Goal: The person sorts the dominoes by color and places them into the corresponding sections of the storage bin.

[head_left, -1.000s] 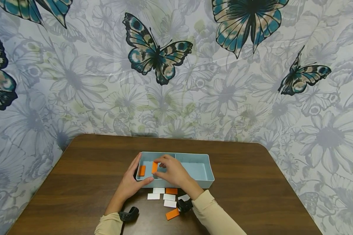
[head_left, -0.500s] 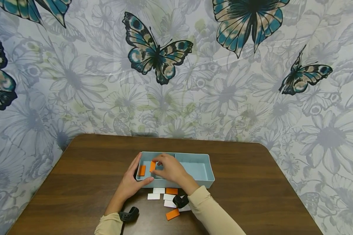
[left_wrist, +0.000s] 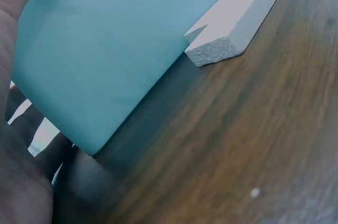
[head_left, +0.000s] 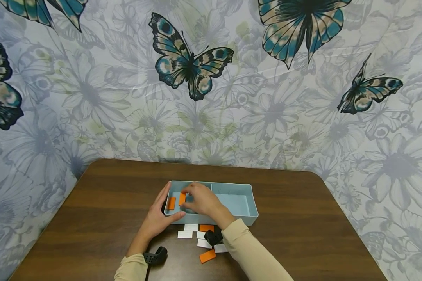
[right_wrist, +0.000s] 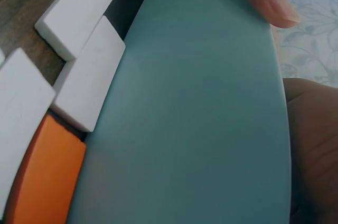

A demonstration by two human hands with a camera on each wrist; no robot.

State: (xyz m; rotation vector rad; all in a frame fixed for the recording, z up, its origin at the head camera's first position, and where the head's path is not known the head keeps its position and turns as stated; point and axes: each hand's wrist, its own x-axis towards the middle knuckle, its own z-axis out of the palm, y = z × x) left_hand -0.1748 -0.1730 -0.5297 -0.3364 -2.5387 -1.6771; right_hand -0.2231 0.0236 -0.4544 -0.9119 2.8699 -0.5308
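Note:
A light blue two-compartment box (head_left: pixel 233 199) stands on the table. Its left end is held by my left hand (head_left: pixel 157 218), thumb at the front rim and fingers along the left side. Inside the left compartment, my right hand (head_left: pixel 204 201) pinches an upright orange block (head_left: pixel 182 199) between thumb and fingers. Another orange block (head_left: pixel 171 203) stands by the compartment's left wall. The right wrist view is mostly filled by the box's front wall (right_wrist: pixel 185 102), which hides the pinched block; the left thumb (right_wrist: pixel 269 2) shows at its rim.
In front of the box lie several white blocks (head_left: pixel 191 227), an orange block (head_left: pixel 206 227) close to its wall and another orange block (head_left: pixel 207 256) nearer me. Black wrist cameras (head_left: pixel 156 256) hang close over the brown table (head_left: pixel 295 218). Behind stands a butterfly-patterned wall covering (head_left: pixel 211 128).
My right hand has shifted slightly left with the orange block, toward the other one in the compartment. The left hand keeps its hold on the box.

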